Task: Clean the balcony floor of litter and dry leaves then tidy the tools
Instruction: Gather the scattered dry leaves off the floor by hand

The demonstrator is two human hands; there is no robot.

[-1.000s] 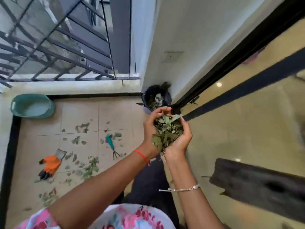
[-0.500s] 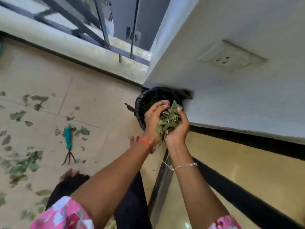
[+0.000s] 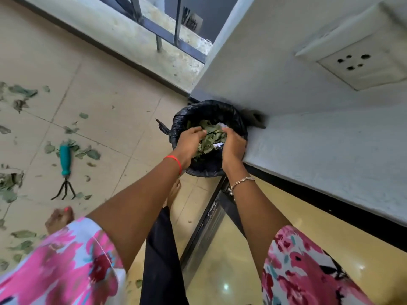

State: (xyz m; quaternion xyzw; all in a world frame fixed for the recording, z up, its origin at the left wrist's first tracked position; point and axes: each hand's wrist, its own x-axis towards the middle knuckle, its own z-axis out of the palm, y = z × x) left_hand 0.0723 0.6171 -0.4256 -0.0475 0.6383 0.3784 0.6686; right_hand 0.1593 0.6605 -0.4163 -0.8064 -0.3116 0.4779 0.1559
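A small bin lined with a black bag (image 3: 193,115) stands in the corner against the white wall. My left hand (image 3: 188,140) and my right hand (image 3: 233,145) are down inside its mouth, cupped together round a bunch of dry green leaves (image 3: 211,137). More leaves and a scrap of white paper lie in the bin beneath them. A hand rake with a teal handle (image 3: 65,160) lies on the tiled floor to the left, with loose leaves (image 3: 88,153) scattered around it.
The balcony kerb and dark railing (image 3: 154,29) run along the top. A wall socket (image 3: 361,62) sits on the white wall at right. A dark sliding-door track (image 3: 211,216) runs beside my bare feet (image 3: 59,217), with glossy yellow indoor floor to its right.
I have moved up to the bin and lowered both hands with the leaf bunch from above its rim into its mouth. The view has tilted further down.
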